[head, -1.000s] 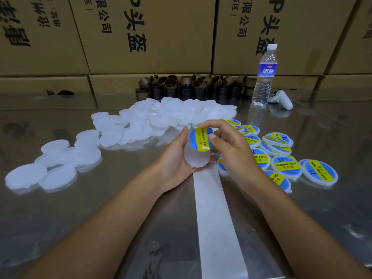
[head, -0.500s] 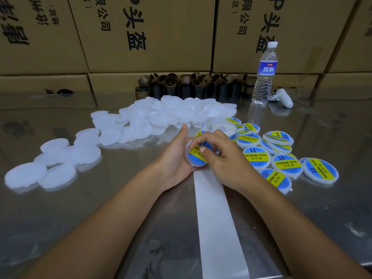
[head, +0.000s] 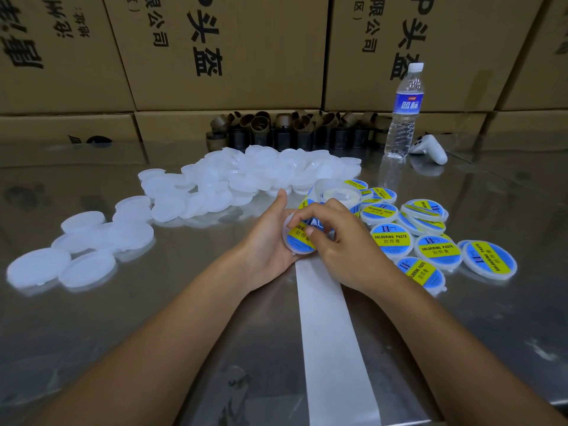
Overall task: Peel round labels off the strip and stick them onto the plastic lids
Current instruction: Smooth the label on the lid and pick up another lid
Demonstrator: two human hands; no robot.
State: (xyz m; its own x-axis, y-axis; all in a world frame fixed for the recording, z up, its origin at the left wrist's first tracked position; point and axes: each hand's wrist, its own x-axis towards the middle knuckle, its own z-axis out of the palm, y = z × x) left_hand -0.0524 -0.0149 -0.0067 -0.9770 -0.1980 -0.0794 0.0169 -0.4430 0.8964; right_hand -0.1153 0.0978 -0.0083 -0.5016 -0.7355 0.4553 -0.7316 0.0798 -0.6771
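Label (head: 302,238) now lies flat on the lid (head: 285,224), pinched down by right hand (head: 347,244); left hand (head: 266,241) grips its likely light, stiff rim.

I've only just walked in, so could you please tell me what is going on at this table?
A person is labelling plastic lids. The left hand holds a white lid while the right hand, its fingers curled over it, presses a blue-and-yellow label onto its face. Bare lids lie heaped to the left and behind, labelled lids lie to the right, and the blank backing strip runs back towards the person.
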